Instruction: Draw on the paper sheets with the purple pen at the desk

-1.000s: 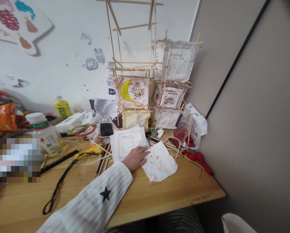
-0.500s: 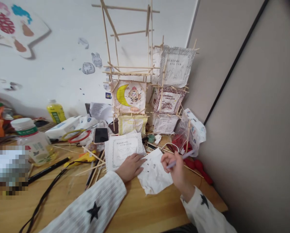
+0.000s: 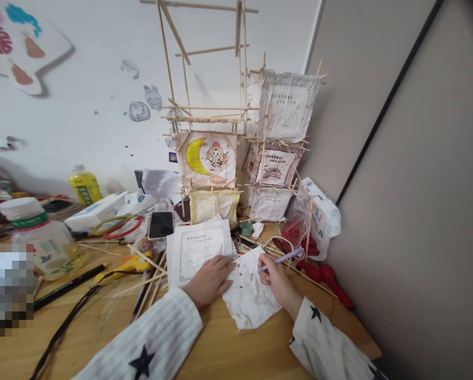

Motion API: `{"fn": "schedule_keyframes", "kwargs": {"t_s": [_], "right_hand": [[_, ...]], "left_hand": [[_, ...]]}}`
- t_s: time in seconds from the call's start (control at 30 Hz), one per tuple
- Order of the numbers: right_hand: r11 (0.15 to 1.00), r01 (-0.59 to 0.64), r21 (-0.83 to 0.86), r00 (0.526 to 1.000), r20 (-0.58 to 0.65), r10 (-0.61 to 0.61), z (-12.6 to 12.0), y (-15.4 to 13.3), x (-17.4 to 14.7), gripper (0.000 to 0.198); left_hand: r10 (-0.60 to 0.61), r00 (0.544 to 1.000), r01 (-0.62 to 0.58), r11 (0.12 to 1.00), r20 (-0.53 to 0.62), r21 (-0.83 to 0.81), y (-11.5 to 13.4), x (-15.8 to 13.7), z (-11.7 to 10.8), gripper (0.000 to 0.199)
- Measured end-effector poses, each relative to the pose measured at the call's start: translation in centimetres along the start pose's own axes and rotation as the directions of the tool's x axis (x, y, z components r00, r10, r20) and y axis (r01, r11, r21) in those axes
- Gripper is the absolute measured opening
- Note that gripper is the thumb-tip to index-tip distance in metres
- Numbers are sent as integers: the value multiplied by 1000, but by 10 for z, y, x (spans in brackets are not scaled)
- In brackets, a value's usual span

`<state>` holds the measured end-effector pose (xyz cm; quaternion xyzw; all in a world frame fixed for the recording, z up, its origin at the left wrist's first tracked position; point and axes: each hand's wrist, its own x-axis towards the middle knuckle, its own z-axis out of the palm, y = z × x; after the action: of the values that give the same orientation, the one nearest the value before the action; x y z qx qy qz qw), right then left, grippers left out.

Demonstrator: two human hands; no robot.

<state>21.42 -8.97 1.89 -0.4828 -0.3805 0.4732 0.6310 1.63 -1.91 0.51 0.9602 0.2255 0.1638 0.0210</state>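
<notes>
A thin white sheet [image 3: 252,306] with a few small dark marks lies on the table before me. My right hand [image 3: 275,277] pinches a light purple pen [image 3: 287,257], its tip down at the sheet near a small drawn mark. Flat, with fingers stretched out, my left hand [image 3: 210,281] rests across the sheet's left edge and the lower right part of a bordered drawing [image 3: 197,245]. That drawing carries handwriting and line art, partly covered by my fingers.
Behind stand stick frames [image 3: 210,120] with decorated paper panels [image 3: 208,158]. Loose sticks [image 3: 141,258], a phone [image 3: 161,225], a yellow glue gun [image 3: 129,264], a black marker [image 3: 68,287] and a bottle [image 3: 42,237] lie left. Red balloons [image 3: 331,279] and a plastic bag [image 3: 300,211] are right.
My right hand has turned and lowered the pen onto the sheet, near the small drawn mark. My left hand stays flat on the papers. The whole view has shifted slightly.
</notes>
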Motion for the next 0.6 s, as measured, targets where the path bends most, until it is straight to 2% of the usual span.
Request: {"fn": "schedule_keyframes", "kwargs": {"t_s": [0.2, 0.4, 0.6], "right_hand": [[993, 58, -103, 998, 27, -55, 3, 1, 0, 33], [984, 114, -139, 993, 36, -110, 1, -1, -1, 31], [990, 97, -102, 995, 33, -94, 1, 10, 4, 54]], "left_hand": [[-3, 1000, 3, 1000, 15, 6, 0, 0, -1, 42], [-7, 999, 6, 1000, 36, 6, 2, 1, -3, 43], [-12, 998, 11, 1000, 59, 10, 6, 0, -9, 43]]}}
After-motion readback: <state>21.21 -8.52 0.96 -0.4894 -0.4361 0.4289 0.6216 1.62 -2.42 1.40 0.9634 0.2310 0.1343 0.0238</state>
